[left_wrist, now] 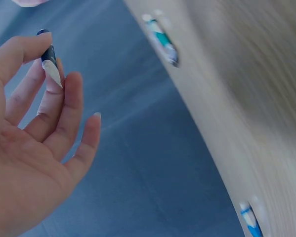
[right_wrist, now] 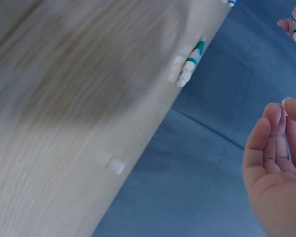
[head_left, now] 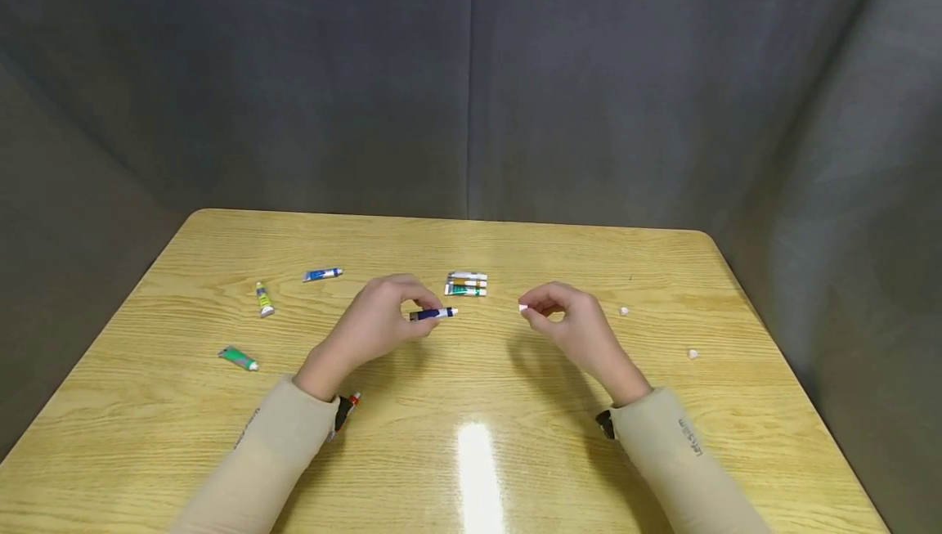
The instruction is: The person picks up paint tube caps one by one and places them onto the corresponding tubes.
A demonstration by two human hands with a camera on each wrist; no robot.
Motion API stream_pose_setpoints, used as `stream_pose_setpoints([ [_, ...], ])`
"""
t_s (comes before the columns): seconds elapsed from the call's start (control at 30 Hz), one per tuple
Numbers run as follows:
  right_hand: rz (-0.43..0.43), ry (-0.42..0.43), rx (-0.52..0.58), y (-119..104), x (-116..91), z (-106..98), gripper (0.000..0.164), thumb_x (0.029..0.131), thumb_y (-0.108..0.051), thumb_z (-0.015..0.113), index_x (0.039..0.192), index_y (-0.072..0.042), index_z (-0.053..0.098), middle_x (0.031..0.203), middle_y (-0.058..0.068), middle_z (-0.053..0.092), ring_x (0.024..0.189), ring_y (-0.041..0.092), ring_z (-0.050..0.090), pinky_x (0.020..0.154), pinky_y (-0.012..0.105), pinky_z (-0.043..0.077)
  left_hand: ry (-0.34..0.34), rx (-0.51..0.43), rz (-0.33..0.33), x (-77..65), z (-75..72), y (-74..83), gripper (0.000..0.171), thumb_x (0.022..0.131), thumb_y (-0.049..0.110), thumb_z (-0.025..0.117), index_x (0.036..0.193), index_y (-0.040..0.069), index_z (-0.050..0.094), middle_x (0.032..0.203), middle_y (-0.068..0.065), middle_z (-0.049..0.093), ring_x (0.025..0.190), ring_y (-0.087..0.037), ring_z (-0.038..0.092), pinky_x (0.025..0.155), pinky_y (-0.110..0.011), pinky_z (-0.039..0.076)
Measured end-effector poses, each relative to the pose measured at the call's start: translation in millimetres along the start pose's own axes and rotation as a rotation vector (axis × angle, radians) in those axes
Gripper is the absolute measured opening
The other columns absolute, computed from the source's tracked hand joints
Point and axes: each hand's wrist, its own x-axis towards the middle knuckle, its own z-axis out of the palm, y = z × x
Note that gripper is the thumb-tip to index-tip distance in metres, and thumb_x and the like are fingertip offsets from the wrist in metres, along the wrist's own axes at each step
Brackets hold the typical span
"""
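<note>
- The left hand [head_left: 377,320] holds a slim dark-blue-and-white paint tube [head_left: 427,315] between thumb and fingers, above the table and well apart from the right hand [head_left: 576,328]; the tube's small white tip points towards that hand.
- The right hand pinches a small white plastic cap [head_left: 522,307] between thumb and fingertips, also raised.
- Just beyond the left fingers, three paint tubes lie side by side: one whitish [head_left: 467,275], one ochre-banded [head_left: 469,283], one green-and-white [head_left: 465,291].
- Left of the left hand lie a bright blue tube [head_left: 322,275], a yellow-green tube [head_left: 263,298] and a green tube [head_left: 237,357], set apart.
- A red-ended tube [head_left: 355,398] lies mostly hidden by the left wrist.
- Two loose white caps, one nearer [head_left: 693,353] and one farther [head_left: 624,311], rest right of the right hand.
- The yellowish wood-grain table [head_left: 537,468] stands before a dark grey cloth curtain [head_left: 471,84].
</note>
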Motion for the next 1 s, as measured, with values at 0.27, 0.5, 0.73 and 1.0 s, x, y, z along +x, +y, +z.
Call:
stream_pose_setpoints([
  [0.27,-0.034,0.022,0.044,-15.3,-2.2,6.2,0.010,0.096,-0.013,0.074,0.106,-0.012,0.076,0.094,0.003,0.077,0.088,0.016,0.070,0.077,0.027,0.058,0.042,-0.098,0.052,6.2,7.4,22.5,0.010,0.087,0.013,0.083,0.097,0.013,0.081,0.090,0.003,0.072,0.082,-0.009,0.064,0.074,-0.031,0.057],
  [0.5,-0.054,0.031,0.089,-19.2,-7.6,10.1,0.010,0.096,-0.014,0.074,0.105,-0.014,0.076,0.095,0.003,0.076,0.086,0.013,0.070,0.077,0.025,0.057,0.034,-0.101,0.071,12.1,12.3,32.1,0.012,0.087,0.012,0.082,0.099,0.013,0.082,0.090,0.004,0.070,0.081,-0.008,0.063,0.070,-0.025,0.053],
  [0.73,-0.099,0.059,0.119,-22.5,-9.4,12.3,0.010,0.094,-0.011,0.075,0.105,-0.012,0.076,0.096,0.004,0.076,0.086,0.011,0.070,0.084,0.029,0.059,0.013,-0.099,0.085,14.9,14.5,37.3,0.011,0.086,0.010,0.082,0.096,0.014,0.081,0.092,0.004,0.072,0.079,-0.008,0.063,0.068,-0.021,0.050],
  [1.0,-0.124,0.027,0.122,-25.3,-8.8,14.8,0.010,0.093,-0.009,0.076,0.103,-0.013,0.077,0.095,0.002,0.077,0.087,0.013,0.070,0.081,0.026,0.058,0.006,-0.101,0.116,15.3,16.3,37.6,0.009,0.087,0.011,0.082,0.096,0.013,0.081,0.094,0.003,0.073,0.080,-0.007,0.064,0.070,-0.021,0.053],
])
